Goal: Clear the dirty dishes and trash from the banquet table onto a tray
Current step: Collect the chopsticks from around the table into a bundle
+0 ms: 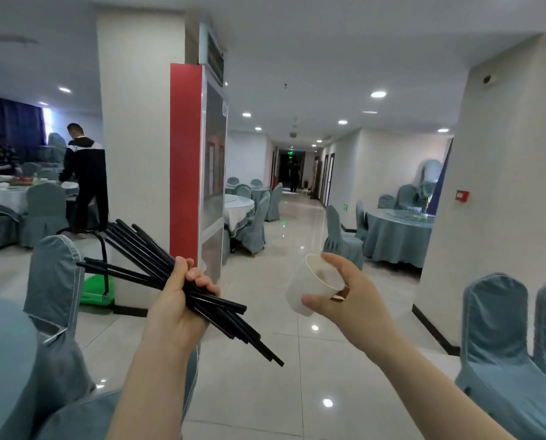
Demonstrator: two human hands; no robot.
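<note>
A: Status on the hands?

B: Left hand has its fingers curled tight round a bundle of long black plastic chopsticks, gripped near mid-length. The sticks fan out up-left past the hand, and the other ends point down-right.

A: Right?

B: Right hand holds a small white paper cup, tilted with its mouth facing up-left. Thumb is under the cup's base end, the other fingers wrapped round the far side. Some brownish residue inside; can't tell what it is.

A: Where's all that relative to the table?

B: Both items are in the air at chest height over the glossy white tiled floor, well apart from each other. Edge of a round table with a grey-blue cloth sits at lower left, with a grey-blue covered chair just beside it.

A: Anything else around?

B: White pillar with a red-edged display panel straight ahead. A person in a dark jacket stands at a far table on the left.
</note>
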